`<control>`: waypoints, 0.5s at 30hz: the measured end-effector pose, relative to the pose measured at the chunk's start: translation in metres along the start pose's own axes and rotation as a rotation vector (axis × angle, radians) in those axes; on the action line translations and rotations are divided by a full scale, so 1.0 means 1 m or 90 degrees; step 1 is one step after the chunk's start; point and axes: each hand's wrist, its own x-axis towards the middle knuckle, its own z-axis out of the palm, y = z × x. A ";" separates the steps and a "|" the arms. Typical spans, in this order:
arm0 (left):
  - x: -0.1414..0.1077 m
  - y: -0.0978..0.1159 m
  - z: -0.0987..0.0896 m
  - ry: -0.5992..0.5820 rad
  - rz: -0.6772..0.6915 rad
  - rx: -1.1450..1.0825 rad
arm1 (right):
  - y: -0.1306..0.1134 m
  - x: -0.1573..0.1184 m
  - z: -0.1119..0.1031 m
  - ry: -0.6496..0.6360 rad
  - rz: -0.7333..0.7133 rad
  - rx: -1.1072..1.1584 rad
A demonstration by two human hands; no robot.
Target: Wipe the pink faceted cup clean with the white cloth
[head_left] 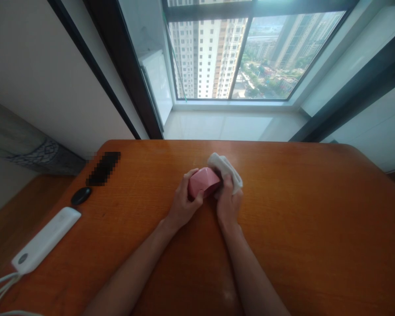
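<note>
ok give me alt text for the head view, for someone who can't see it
A person's left hand holds a pink faceted object, the right hand a white cloth beside it, over a brown table. To the left lie a black oval object and a white strip with cables; beyond the table, a window shows tall buildings.

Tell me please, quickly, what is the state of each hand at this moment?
Left hand: closed, holding the pink faceted object between thumb and fingers.
Right hand: closed, holding the folded white cloth.
</note>
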 end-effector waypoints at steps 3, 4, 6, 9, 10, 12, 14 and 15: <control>0.001 0.001 0.000 0.001 0.000 -0.006 | -0.001 -0.002 -0.002 0.006 -0.087 -0.001; 0.001 0.001 0.000 0.001 0.003 -0.010 | -0.002 -0.004 -0.002 -0.026 -0.128 -0.015; 0.001 0.001 0.000 0.002 0.008 -0.019 | -0.003 -0.005 -0.001 -0.098 -0.182 -0.042; 0.001 0.001 0.000 0.003 0.005 -0.015 | 0.000 -0.003 0.000 -0.093 -0.125 -0.059; 0.001 0.001 0.000 0.002 0.003 -0.010 | 0.001 -0.002 0.000 -0.062 -0.084 -0.060; 0.001 0.002 0.000 -0.001 -0.002 -0.004 | 0.003 -0.001 -0.001 -0.002 -0.038 -0.052; 0.001 0.001 0.000 0.000 -0.003 -0.004 | 0.001 -0.002 -0.002 0.014 -0.080 -0.032; 0.001 0.001 0.000 0.001 -0.003 -0.007 | 0.000 -0.003 -0.002 -0.003 -0.128 -0.027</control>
